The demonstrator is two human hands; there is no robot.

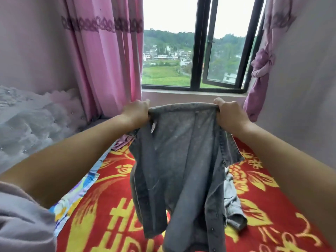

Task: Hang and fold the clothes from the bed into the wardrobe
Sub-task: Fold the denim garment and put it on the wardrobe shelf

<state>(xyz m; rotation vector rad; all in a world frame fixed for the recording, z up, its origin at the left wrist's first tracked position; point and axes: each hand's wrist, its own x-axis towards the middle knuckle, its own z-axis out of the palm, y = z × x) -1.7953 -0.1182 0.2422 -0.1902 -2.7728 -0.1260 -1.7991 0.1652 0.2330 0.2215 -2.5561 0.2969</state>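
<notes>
Shirt: grey shirt point(174, 153) hung in the middle of the frame, held up by its top edge and spread between both hands, front open, buttons showing along the lower right edge.
Left hand: left hand point(137, 110) gripped the shirt's top left corner, fingers curled tight over the cloth, left of centre.
Right hand: right hand point(230, 115) gripped the top right corner the same way, thumb up, right of centre.
Tag: small white tag point(153, 127) hung inside the shirt just below the left hand.
Bed: red blanket point(112, 206) with yellow flowers and letters covered the bed across the lower frame, under the hanging shirt.
Other clothes: pale denim garment point(232, 202) lay crumpled on the blanket, lower right of the shirt, partly hidden behind it.
Sheet: blue patterned sheet point(78, 195) showed along the blanket's left edge.
Headboard: grey padded headboard point(32, 124) stood at the left.
Window: dark-framed window point(196, 51) filled the upper centre, one pane swung outward.
Curtains: pink curtain point(109, 60) hung at upper left; knotted purple curtain point(260, 73) at upper right.
Sleeve: pale sleeve point(21, 219) sat at the lower left corner.
</notes>
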